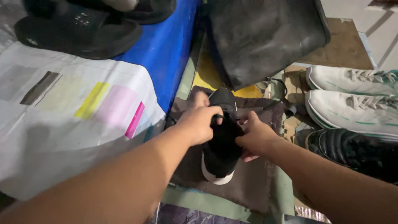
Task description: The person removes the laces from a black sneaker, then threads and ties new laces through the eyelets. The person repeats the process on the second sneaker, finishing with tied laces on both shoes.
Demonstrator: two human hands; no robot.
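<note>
- The left hand (198,123) was seen curled over the upper part of a black shoe (222,141), fingers closed on its lace area from the left side.
- The right hand (255,136) was pressed against the right side of the same shoe, fingers pinched narrow at the laces; exactly which strand was held could not be told.
- The black shoe was recorded lying lengthwise between the two hands, its white sole edge (215,177) turned toward the camera.
- It rested on a dark brown mat (253,186), with bare mat left open below the heel and to the right of it.
- A thin black cord (278,97) was noted trailing off past the right hand, toward the far right.
- To the left, close by the left forearm, the edge of a white printed sheet (74,124) with coloured bars was found, over a blue surface (170,45).
- Well apart at right, a pair of white sneakers (352,99) was lined up, with a black sneaker (356,151) just below them.
- Beyond the shoe a dark bag (265,37) was observed, and at upper left black footwear (78,29) on the sheet's far edge.
</note>
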